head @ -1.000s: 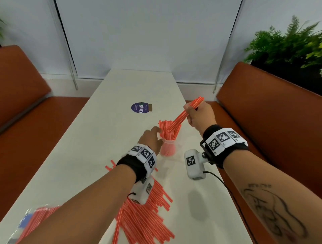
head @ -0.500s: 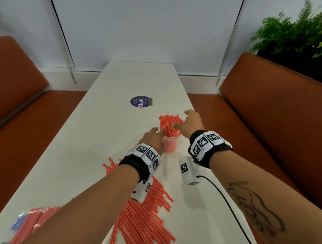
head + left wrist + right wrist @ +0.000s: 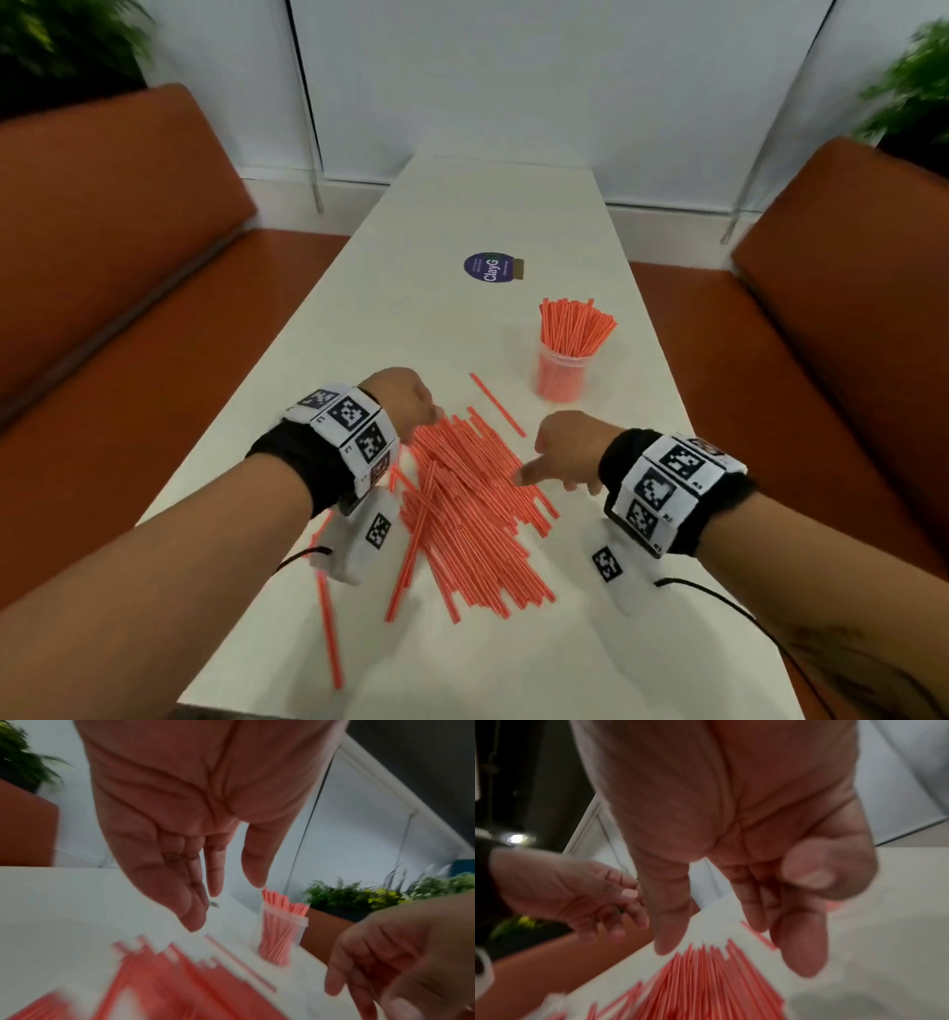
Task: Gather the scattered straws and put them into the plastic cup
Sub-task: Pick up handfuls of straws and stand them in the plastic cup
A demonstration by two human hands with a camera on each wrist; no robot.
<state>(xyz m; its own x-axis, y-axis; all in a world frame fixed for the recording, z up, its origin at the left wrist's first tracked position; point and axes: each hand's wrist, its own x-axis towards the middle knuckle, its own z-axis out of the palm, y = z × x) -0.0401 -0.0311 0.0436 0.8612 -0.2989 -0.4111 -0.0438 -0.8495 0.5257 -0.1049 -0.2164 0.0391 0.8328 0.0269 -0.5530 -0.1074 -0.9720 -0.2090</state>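
A clear plastic cup (image 3: 561, 375) (image 3: 279, 939) stuffed with several red straws stands upright on the white table (image 3: 513, 205), far right of centre. A heap of loose red straws (image 3: 472, 514) (image 3: 706, 979) (image 3: 167, 983) lies on the table between my hands. My left hand (image 3: 411, 406) (image 3: 205, 882) hovers just over the heap's far left end, fingers relaxed and empty. My right hand (image 3: 560, 457) (image 3: 736, 943) hangs over the heap's right side, fingers loose, holding nothing.
A single straw (image 3: 328, 627) lies apart near the front left edge, another (image 3: 497, 405) beyond the heap. A round purple sticker (image 3: 490, 266) marks the far table. Orange benches (image 3: 102, 246) flank both sides; plants (image 3: 914, 82) stand behind.
Both hands left the cup and came back toward me to the loose heap. The straws the right hand held a second ago now stand in the cup.
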